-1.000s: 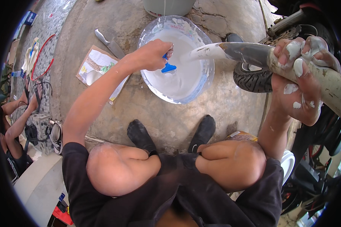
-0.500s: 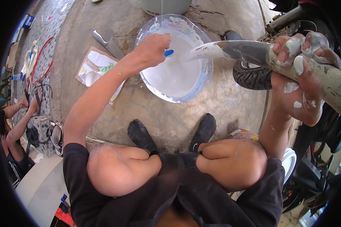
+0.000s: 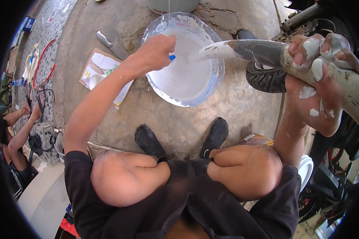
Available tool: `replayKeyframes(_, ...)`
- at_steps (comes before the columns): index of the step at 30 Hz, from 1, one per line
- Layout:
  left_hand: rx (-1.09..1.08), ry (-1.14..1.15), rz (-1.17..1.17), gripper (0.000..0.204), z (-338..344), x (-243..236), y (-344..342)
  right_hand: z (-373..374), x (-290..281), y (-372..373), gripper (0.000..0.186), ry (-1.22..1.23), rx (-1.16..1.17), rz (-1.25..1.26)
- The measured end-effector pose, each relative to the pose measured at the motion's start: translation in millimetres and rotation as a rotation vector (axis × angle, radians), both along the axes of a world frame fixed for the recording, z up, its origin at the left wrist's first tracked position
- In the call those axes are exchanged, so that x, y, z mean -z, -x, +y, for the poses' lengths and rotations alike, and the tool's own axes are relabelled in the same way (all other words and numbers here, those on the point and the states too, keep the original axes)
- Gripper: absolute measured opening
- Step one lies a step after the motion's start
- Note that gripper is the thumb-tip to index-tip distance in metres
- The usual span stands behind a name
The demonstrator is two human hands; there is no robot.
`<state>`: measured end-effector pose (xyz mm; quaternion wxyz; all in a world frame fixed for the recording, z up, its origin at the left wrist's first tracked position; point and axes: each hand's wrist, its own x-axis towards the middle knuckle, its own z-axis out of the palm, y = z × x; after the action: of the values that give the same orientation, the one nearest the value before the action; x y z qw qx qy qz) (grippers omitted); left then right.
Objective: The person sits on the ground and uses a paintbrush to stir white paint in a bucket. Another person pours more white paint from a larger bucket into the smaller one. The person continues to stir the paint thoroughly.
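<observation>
A clear plastic basin (image 3: 218,81) on the floor in front of me holds smooth white liquid (image 3: 183,79). Over its left side, my left hand (image 3: 157,53) is closed around a small blue thing (image 3: 172,57); only its end shows, so its kind is hidden. My right hand (image 3: 321,79), smeared with white, wraps round a thick pipe (image 3: 259,51) with worn grey and cream patches. The pipe slants in from the right, and its white-coated far end meets the liquid. A thin white strand (image 3: 169,7) runs down from the top edge toward the basin.
Left of the basin lie a knife (image 3: 111,44) and a printed board (image 3: 103,75). A grey bucket (image 3: 173,5) stands behind. A motorcycle tire (image 3: 265,81) is at right, beyond the basin. Another person's legs (image 3: 26,119) show at far left.
My left hand and the blue thing have shifted slightly left over the basin. My right hand keeps its hold on the pipe, almost unmoved.
</observation>
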<state>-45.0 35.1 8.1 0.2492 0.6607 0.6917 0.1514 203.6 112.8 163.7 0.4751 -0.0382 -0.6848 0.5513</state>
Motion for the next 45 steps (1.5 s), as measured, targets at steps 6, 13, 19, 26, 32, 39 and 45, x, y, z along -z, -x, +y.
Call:
replayKeyframes(6, -0.059, -0.028, 0.082, 0.021, -18, -34, 5, 2, 8, 3, 0.039, -0.192, 0.1, -0.096)
replayKeyframes(13, -0.165, -0.155, 0.151, 0.02, -33, -63, 13, -2, 3, 11, 0.037, -0.106, -0.006, -0.08)
replayKeyframes(19, -0.161, -0.102, 0.168, 0.016, -32, -51, 17, -2, 0, 21, 0.036, -0.137, -0.033, -0.082)
replayKeyframes(26, -0.154, -0.098, 0.205, 0.015, -29, -54, 18, -1, -11, 30, 0.035, -0.05, -0.229, -0.087)
replayKeyframes(32, -0.17, -0.131, 0.195, 0.015, -28, -46, 18, -8, -25, 36, 0.035, -0.172, -0.131, -0.104)
replayKeyframes(39, -0.166, -0.171, 0.138, 0.017, -26, -47, 22, -10, -15, 52, 0.033, -0.1, -0.239, 0.065)
replayKeyframes(45, -0.158, -0.195, 0.104, 0.016, -33, -45, 29, -18, -33, 55, 0.035, -0.044, -0.152, -0.084)
